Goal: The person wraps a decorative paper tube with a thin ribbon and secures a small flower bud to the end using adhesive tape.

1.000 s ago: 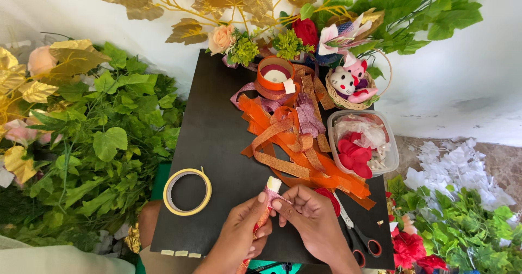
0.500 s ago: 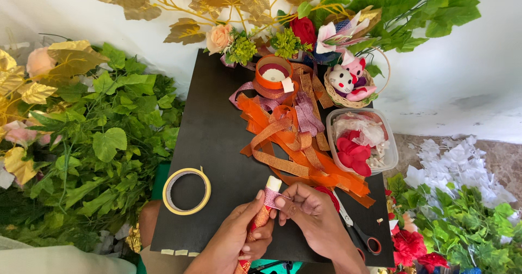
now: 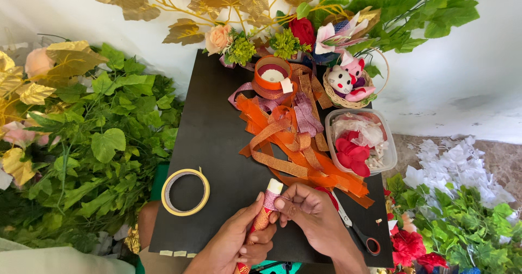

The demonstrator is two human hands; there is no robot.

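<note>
Raised slightly since earlier, a stick [image 3: 265,211] is gripped by the left hand [image 3: 239,241] and pinched by the right hand [image 3: 310,214] beside ribbons [image 3: 293,143].

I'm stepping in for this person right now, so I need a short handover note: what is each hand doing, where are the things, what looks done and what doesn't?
Left hand: grips a slim stick from below, tilted, pale tip up.
Right hand: fingertips pinch a pink ribbon band against the stick just under the tip.
Things: tape roll lies flat on the black board, left of the hands; orange ribbons are piled in the middle; scissors lie right of the right hand; a clear tub of petals sits further right.
Done: the band lies on the stick near its tip.
Left: the stick's lower part shows orange, not pink.
</note>
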